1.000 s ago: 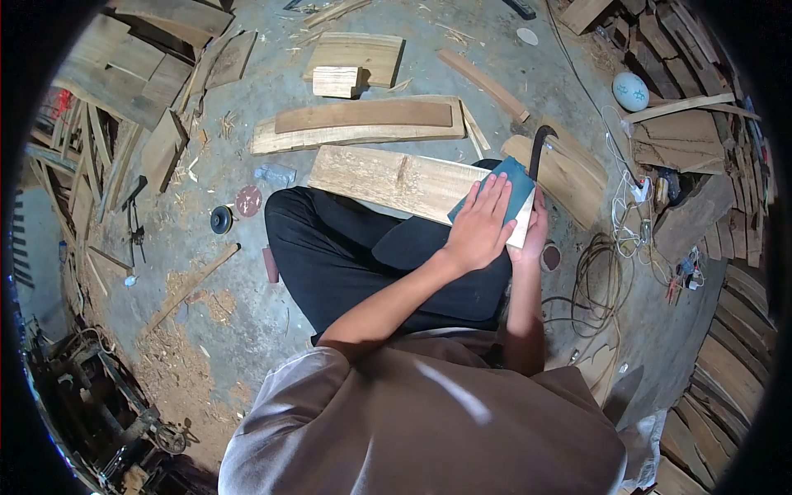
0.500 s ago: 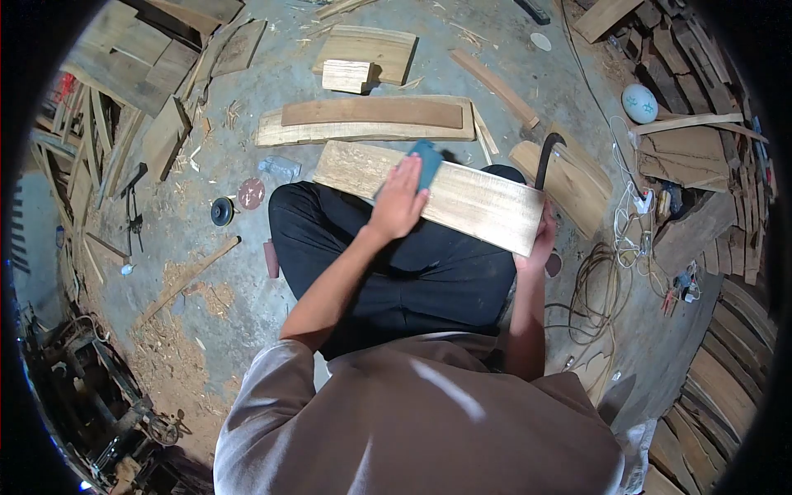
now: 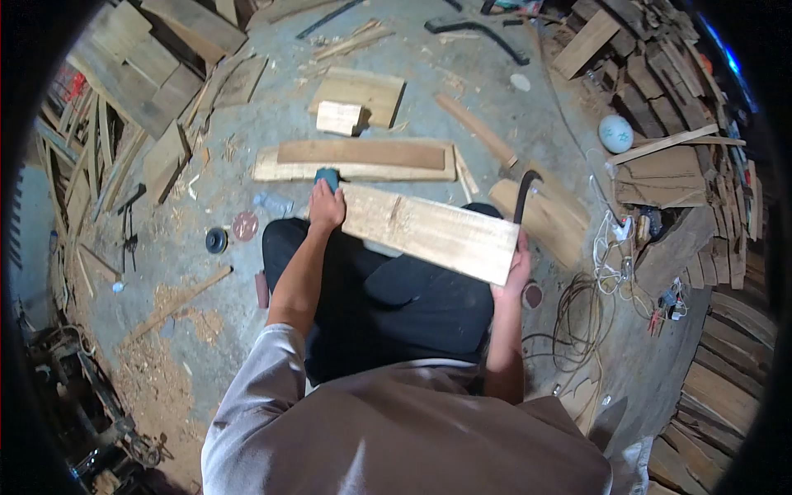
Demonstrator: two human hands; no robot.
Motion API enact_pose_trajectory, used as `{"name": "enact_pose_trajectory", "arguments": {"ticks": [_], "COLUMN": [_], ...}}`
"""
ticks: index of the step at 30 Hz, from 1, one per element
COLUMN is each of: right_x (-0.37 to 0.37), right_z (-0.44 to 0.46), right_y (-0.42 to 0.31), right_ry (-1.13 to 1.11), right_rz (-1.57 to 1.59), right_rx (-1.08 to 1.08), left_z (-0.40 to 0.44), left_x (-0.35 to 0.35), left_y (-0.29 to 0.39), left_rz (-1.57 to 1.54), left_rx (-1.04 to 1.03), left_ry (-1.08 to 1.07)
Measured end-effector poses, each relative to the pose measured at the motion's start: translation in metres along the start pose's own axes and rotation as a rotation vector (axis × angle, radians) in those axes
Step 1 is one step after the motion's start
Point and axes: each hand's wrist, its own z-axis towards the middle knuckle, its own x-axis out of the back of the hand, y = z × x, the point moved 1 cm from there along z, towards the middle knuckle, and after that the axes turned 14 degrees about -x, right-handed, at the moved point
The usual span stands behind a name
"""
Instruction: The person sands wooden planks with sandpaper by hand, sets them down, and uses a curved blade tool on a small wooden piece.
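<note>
The left hand (image 3: 327, 209) is pressing a blue-green sheet (image 3: 327, 176) at the left end of a pale board (image 3: 437, 235), its fingers bending over the sheet. The right hand (image 3: 515, 274) is gripping the board's right end from the near side. The board is lying across the dark trousers (image 3: 412, 305) of the seated person, slanting so that its right end is sitting nearer.

The work on the board's upper face seems to be partway along. The right half is showing a paler, more even surface, while the left half is looking mottled around a darker knot mark. That part is probably still wanting attention, though the grain alone may be causing the difference. How the underside is looking, I cannot tell.

On the floor (image 3: 272, 91) beyond, a brown strip (image 3: 363, 153) is resting on a longer plank (image 3: 268, 165); whether either is finished is not showing.
</note>
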Motion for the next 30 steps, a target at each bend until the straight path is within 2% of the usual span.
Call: {"name": "enact_pose_trajectory", "arguments": {"ticks": [2, 5, 8, 13, 18, 21, 22, 23, 28, 30], "right_x": [-0.006, -0.013, -0.012, -0.006, -0.009, 0.005, -0.004, -0.001, -0.004, -0.006], "right_z": [-0.002, -0.007, -0.004, -0.003, -0.004, -0.001, -0.004, -0.003, -0.003, -0.004], "right_y": [-0.001, -0.003, -0.005, -0.001, -0.002, 0.000, -0.003, -0.003, -0.004, -0.003], "right_ry": [0.066, 0.043, 0.006, -0.013, -0.002, 0.140, 0.095, 0.213, 0.100, 0.133], "right_rz": [-0.029, -0.082, -0.046, -0.010, 0.006, -0.074, -0.063, -0.103, -0.083, -0.079], "right_rx": [0.016, 0.058, 0.048, 0.053, 0.038, 0.029, 0.025, 0.004, 0.007, 0.005], "left_z": [-0.002, -0.005, -0.013, -0.043, -0.089, -0.119, -0.126, -0.130, -0.127, -0.123], "left_x": [0.003, -0.001, -0.003, 0.002, 0.028, 0.040, 0.042, 0.042, 0.048, 0.049], "left_y": [0.003, 0.004, 0.029, 0.125, 0.265, 0.329, 0.340, 0.346, 0.334, 0.323], "left_rz": [-0.018, -0.001, -0.030, -0.095, -0.210, -0.287, -0.306, -0.307, -0.314, -0.329], "left_rx": [-0.009, -0.057, -0.198, -0.379, -0.617, -0.779, -0.818, -0.850, -0.897, -0.908], "left_ry": [-0.006, -0.026, 0.065, 0.069, 0.007, -0.041, -0.062, -0.063, -0.107, -0.102]}}
